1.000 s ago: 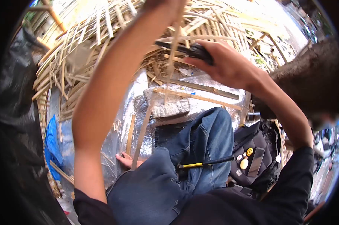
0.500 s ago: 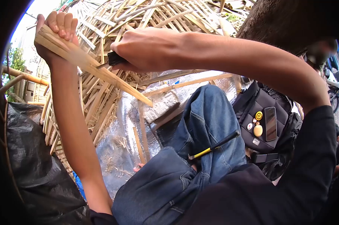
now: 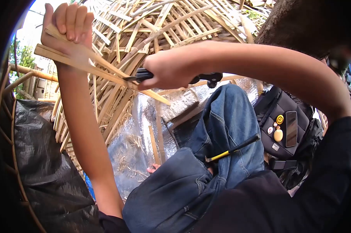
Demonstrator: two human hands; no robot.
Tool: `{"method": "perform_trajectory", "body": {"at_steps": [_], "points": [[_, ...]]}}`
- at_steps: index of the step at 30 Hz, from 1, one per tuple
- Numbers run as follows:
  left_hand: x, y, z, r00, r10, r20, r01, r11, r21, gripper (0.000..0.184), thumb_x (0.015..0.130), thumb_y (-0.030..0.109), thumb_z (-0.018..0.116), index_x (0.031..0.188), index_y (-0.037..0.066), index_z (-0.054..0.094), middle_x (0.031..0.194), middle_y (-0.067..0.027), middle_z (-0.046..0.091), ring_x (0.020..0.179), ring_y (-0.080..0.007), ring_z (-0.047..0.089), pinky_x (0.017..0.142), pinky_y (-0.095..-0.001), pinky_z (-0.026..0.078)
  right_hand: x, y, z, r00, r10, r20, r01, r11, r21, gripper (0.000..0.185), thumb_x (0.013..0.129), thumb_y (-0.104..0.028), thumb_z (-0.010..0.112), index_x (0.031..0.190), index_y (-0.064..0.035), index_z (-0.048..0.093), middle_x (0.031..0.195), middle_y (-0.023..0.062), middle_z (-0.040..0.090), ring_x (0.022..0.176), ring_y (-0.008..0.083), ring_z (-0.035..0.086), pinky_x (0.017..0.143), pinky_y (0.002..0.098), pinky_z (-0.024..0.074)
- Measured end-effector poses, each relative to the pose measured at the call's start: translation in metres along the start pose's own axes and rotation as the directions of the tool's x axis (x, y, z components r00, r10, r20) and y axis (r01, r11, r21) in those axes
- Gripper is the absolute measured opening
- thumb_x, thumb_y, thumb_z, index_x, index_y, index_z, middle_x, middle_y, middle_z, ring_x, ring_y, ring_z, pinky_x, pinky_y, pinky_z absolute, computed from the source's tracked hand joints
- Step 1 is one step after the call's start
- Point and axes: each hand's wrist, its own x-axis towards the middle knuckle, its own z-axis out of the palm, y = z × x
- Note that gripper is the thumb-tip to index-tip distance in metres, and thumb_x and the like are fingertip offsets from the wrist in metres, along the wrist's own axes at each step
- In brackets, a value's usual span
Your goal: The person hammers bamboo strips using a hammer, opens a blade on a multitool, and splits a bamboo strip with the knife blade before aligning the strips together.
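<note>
At the upper left my left hand (image 3: 70,29) is closed round the upper end of a bamboo strip (image 3: 105,70). The strip is split at that end and slants down to the right. My right hand (image 3: 167,70) grips a black-handled knife (image 3: 143,75), whose blade sits in the strip where the two halves meet. The strip's lower tip hangs near a rough white block (image 3: 179,105). A hammer (image 3: 233,148) with a black and yellow handle lies across my jeans.
Many cut bamboo strips (image 3: 140,39) are piled ahead. A black bag (image 3: 278,124) with badges and a phone (image 3: 291,129) lies at the right. Black plastic sheeting (image 3: 47,155) hangs at the left; a thick trunk (image 3: 295,27) stands at the upper right.
My left hand moved from out of view to the upper left with the strip. The knife entered the strip and slid down it to the right, and the split halves now spread apart.
</note>
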Motion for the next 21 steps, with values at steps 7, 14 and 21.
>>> {"method": "perform_trajectory", "body": {"at_steps": [7,14,21], "points": [[0.006,0.002,-0.005,0.962,-0.078,0.263,0.150,0.952,-0.266,0.061,0.111,0.020,0.035,0.050,0.018,0.036,0.043,0.0016,0.034,0.034,-0.0087,0.031,0.039,-0.0218,0.030,0.022,0.030,0.042,0.958,-0.193,-0.214,0.194,0.981,-0.014,0.045,0.103,-0.037,0.060,0.093,0.0065,0.063,0.075,0.0235,0.068,0.069,0.0380,0.069,0.066,0.0479,0.0532],[-0.005,0.003,0.003,1.000,-0.023,0.011,0.024,0.988,-0.150,0.059,0.109,0.020,0.039,0.050,0.019,0.036,0.043,0.0027,0.033,0.035,-0.0083,0.032,0.039,-0.0218,0.028,0.029,0.024,0.069,0.860,-0.269,-0.434,0.036,0.879,-0.475,0.026,0.099,-0.017,0.061,0.103,0.0084,0.058,0.074,0.0243,0.069,0.069,0.0399,0.071,0.061,0.0445,0.0579],[-0.002,-0.004,0.013,0.983,0.027,0.183,0.021,0.966,-0.257,0.055,0.106,0.013,0.039,0.051,0.019,0.036,0.040,0.0045,0.034,0.031,-0.0068,0.029,0.043,-0.0185,0.028,0.049,0.082,0.121,0.983,0.000,-0.184,0.005,1.000,0.026,0.034,0.099,-0.032,0.060,0.100,0.0016,0.063,0.084,0.0259,0.070,0.087,0.0434,0.070,0.078,0.0504,0.0554]]}}
